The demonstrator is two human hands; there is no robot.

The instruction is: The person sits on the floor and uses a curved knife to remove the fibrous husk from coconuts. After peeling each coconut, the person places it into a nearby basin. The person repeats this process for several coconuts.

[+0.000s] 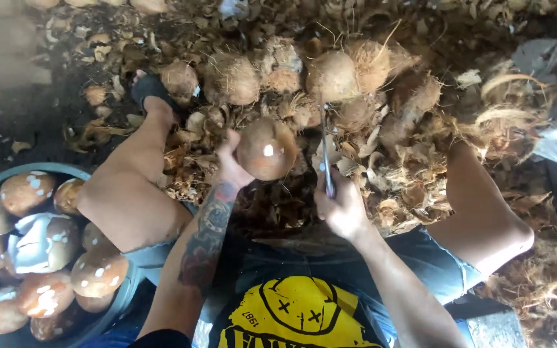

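Brown coconut [266, 149] held; knife [325, 154] gripped.

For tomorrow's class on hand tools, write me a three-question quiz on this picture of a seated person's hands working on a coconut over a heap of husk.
1. True or false: the left hand holds a peeled brown coconut.
2. What does the right hand grip?
A. a spoon
B. a thin metal blade
C. a rope
3. Where does the round tub of peeled coconuts stand, on the person's left or right?

Key
1. True; the left hand cups it from the side.
2. B; the blade points away from the body, beside the coconut.
3. On the left, by the left knee.
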